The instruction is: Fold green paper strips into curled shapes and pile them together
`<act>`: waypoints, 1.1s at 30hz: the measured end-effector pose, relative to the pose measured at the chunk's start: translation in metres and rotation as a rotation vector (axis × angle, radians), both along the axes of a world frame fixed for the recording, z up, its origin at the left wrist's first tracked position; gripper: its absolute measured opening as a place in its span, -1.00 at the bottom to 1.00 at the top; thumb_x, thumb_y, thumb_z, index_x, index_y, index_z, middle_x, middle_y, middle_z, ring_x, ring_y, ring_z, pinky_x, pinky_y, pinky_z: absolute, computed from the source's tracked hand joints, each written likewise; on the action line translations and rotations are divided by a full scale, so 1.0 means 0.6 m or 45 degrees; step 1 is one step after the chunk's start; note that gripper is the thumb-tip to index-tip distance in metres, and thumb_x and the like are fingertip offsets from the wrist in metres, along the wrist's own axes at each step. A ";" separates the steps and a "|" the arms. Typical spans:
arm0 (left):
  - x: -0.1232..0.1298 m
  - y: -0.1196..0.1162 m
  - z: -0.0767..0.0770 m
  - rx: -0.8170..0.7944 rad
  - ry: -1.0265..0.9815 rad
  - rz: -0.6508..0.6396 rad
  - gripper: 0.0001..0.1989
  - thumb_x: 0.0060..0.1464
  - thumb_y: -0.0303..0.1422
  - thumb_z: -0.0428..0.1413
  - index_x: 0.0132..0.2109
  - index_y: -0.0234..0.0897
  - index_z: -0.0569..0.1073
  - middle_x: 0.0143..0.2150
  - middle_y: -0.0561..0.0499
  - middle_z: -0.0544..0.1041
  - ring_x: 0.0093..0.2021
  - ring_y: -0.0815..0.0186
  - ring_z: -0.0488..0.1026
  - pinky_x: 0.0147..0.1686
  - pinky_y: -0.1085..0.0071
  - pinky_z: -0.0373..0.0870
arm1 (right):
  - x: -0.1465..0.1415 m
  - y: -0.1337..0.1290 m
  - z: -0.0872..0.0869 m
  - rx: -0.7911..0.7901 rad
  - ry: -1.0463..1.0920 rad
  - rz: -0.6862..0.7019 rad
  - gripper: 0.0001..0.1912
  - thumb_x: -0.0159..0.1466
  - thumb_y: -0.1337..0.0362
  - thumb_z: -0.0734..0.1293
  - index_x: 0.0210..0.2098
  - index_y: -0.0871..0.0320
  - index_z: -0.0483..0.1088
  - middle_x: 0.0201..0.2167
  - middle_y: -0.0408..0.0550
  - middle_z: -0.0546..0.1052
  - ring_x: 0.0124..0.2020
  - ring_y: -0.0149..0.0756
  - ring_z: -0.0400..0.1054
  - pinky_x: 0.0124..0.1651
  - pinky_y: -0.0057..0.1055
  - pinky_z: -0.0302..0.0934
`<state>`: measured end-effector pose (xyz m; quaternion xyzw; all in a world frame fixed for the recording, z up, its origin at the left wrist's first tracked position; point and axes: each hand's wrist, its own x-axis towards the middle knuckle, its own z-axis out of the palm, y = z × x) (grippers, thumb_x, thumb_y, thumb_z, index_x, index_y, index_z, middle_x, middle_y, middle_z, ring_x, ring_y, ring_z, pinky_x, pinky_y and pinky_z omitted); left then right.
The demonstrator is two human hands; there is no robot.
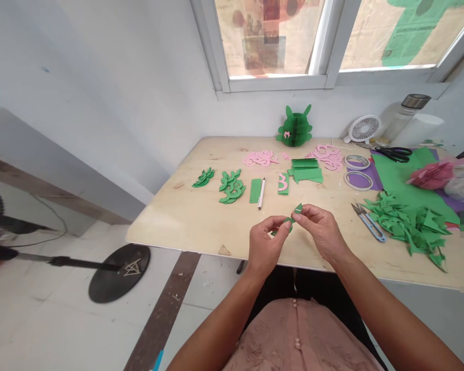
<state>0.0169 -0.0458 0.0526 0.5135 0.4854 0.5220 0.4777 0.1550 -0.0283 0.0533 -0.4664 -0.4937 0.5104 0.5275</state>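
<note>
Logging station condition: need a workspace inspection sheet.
Surface: pale wooden tabletop, brown mark near the front edge.
Job's things: small green paper pieces, held; scalloped green paper cutouts in piles at left; blue-handled metal snips at right.
Clutter: heap of jagged green paper scraps, two white ring-shaped tape rolls.
Hands: left hand and right hand both pinching the pieces.
Cables: thin white cord beside small white fan.
Surroundings: white-framed window, black round stand base on floor.

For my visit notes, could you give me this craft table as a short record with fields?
Left hand: pinching small green paper
Right hand: pinching green paper too
Unclear: whether that is one piece
Beyond hands: white pen, pink cutouts, green cutouts
Right side: thread snips, green paper scraps
Back: green honeycomb paper figure, white fan
</note>
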 end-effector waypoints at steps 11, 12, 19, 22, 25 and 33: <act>-0.007 -0.012 0.002 0.100 0.180 0.069 -0.83 0.04 -0.31 0.11 -0.35 -0.29 0.54 -0.40 0.00 0.57 -0.37 0.33 0.47 -0.29 0.41 0.41 | 0.002 -0.002 0.002 0.028 -0.001 0.103 -0.85 0.06 0.17 0.43 -0.43 0.11 0.46 -0.46 -0.17 0.41 -0.36 -0.38 0.25 -0.23 -0.40 0.15; -0.007 -0.014 0.003 0.138 0.224 0.097 -0.84 0.04 -0.33 0.10 -0.36 -0.29 0.54 -0.40 0.00 0.58 -0.36 0.33 0.48 -0.28 0.40 0.41 | 0.001 -0.002 0.001 0.029 0.000 0.106 -0.85 0.06 0.17 0.43 -0.43 0.11 0.46 -0.46 -0.16 0.41 -0.36 -0.38 0.25 -0.23 -0.40 0.15; -0.007 -0.021 -0.001 0.377 0.414 0.220 -0.86 0.04 -0.39 0.08 -0.37 -0.28 0.53 -0.39 -0.01 0.59 -0.38 0.33 0.50 -0.29 0.41 0.43 | -0.006 -0.004 -0.003 0.029 0.033 0.109 -0.85 0.05 0.16 0.43 -0.45 0.10 0.48 -0.45 -0.14 0.44 -0.33 -0.35 0.29 -0.19 -0.37 0.17; -0.005 -0.023 -0.005 0.406 0.436 0.236 -0.87 0.03 -0.41 0.08 -0.39 -0.28 0.52 -0.40 0.00 0.59 -0.40 0.34 0.49 -0.31 0.43 0.42 | -0.009 -0.004 -0.008 0.010 0.079 0.115 -0.87 0.05 0.18 0.43 -0.44 0.09 0.48 -0.46 -0.16 0.44 -0.35 -0.37 0.28 -0.21 -0.39 0.17; -0.004 -0.027 -0.005 0.369 0.406 0.248 -0.88 0.02 -0.41 0.08 -0.39 -0.29 0.52 -0.42 0.01 0.58 -0.43 0.36 0.48 -0.35 0.45 0.41 | -0.011 -0.004 -0.014 -0.014 0.141 0.121 -0.88 0.03 0.20 0.44 -0.46 0.08 0.48 -0.47 -0.17 0.44 -0.37 -0.39 0.28 -0.23 -0.41 0.18; -0.004 -0.032 -0.002 0.339 0.392 0.230 -0.87 0.02 -0.40 0.08 -0.40 -0.26 0.52 -0.45 0.02 0.57 -0.47 0.36 0.45 -0.39 0.46 0.37 | -0.013 -0.009 -0.013 -0.014 0.144 0.087 -0.85 0.03 0.17 0.43 -0.44 0.09 0.48 -0.42 -0.13 0.49 -0.34 -0.35 0.31 -0.22 -0.38 0.23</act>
